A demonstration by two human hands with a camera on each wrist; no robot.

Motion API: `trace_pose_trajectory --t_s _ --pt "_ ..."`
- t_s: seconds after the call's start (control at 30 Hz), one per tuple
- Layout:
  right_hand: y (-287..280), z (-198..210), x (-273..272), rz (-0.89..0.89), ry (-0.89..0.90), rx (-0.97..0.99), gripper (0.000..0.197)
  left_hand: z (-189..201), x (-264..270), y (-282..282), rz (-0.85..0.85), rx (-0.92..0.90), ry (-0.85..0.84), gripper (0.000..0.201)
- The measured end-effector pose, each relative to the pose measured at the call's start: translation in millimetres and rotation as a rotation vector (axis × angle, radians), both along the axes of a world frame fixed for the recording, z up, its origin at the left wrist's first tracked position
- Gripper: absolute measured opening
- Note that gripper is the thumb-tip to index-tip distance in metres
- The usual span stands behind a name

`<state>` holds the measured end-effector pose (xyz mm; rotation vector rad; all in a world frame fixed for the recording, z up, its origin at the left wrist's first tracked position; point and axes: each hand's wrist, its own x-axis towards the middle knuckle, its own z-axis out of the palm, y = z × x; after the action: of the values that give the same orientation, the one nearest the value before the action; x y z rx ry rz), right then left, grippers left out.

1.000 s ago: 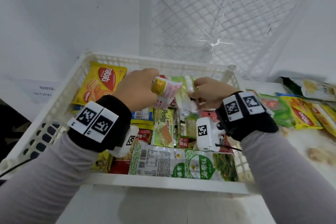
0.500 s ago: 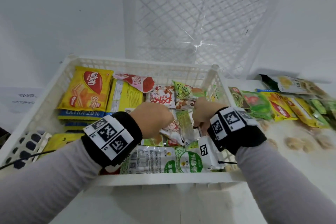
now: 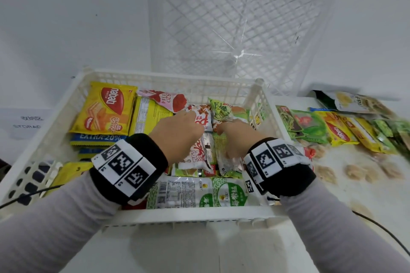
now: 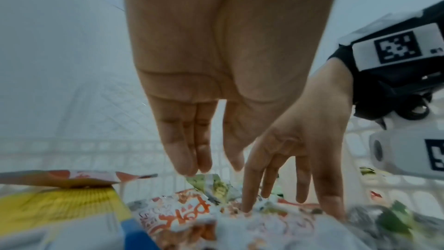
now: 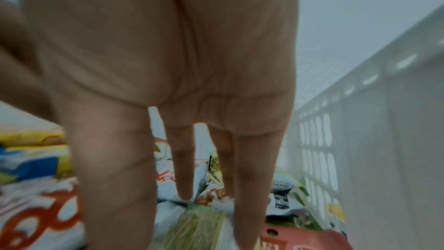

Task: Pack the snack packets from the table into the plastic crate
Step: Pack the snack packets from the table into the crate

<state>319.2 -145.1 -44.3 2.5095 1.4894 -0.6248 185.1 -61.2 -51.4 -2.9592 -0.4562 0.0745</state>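
Note:
The white plastic crate [image 3: 188, 217] lies in front of me, holding many snack packets. Both hands are inside it, right of the middle. My left hand [image 3: 177, 131] has straight fingers that touch a white-and-red packet [image 3: 203, 119]. My right hand [image 3: 233, 137] lies beside it, its straight fingers resting on the packets below a green Pandan packet [image 3: 224, 109]. In the left wrist view the left hand [image 4: 213, 170] points down and holds nothing, while the right hand [image 4: 288, 149] touches the white-and-orange packet [image 4: 182, 214]. The right wrist view shows the right hand [image 5: 185, 187] spread over the packets.
A yellow Nabati packet [image 3: 106, 111] lies at the crate's far left. More green and yellow packets [image 3: 337, 131] lie in a row on the table to the right of the crate. A second white crate [image 3: 239, 29] stands on edge against the wall behind. The crate wall [image 5: 360, 140] is close on the right.
A second ago both hands held small packets above the crate. They went down into it and let go; the packets now lie among the others under straight fingers.

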Motion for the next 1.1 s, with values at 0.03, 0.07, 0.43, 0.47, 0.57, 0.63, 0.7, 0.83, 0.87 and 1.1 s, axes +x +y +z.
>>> trace_pose_trajectory --t_s 0.03,0.07,0.43,0.47,0.57,0.63,0.7,0.83,0.87,1.1 --pt "1 -2 -2 0.048 0.000 -0.037 0.067 0 1 -3 0.005 -0.028 -0.035 0.014" --pt "2 -4 -5 0.096 -0.002 -0.087 0.070 -1 2 -6 -0.007 -0.060 -0.017 0.008" --pt "4 -21 -15 0.129 -0.042 -0.243 0.073 -28 7 -19 0.048 -0.182 0.498 0.064" --pt "3 -20 -16 0.130 -0.043 -0.230 0.073 -29 8 -17 0.065 -0.181 0.469 0.065" --pt "2 -18 -15 0.152 -0.039 -0.181 0.068 -33 13 -11 0.095 -0.213 0.413 0.068" --pt "2 -18 -15 0.163 -0.034 -0.161 0.064 -35 14 -8 0.117 -0.271 0.420 0.073" --pt "4 -17 -14 0.208 -0.048 -0.148 0.057 -39 15 -6 0.124 -0.289 0.436 0.081" --pt "8 -12 -11 0.255 -0.074 -0.179 0.048 -43 15 -6 0.106 -0.263 0.442 0.088" --pt "9 -11 -10 0.245 -0.070 -0.180 0.045 -42 15 -6 0.105 -0.285 0.432 0.088" --pt "23 7 20 -0.250 0.176 0.500 0.033 -7 11 17 0.087 -0.437 -0.123 0.039"
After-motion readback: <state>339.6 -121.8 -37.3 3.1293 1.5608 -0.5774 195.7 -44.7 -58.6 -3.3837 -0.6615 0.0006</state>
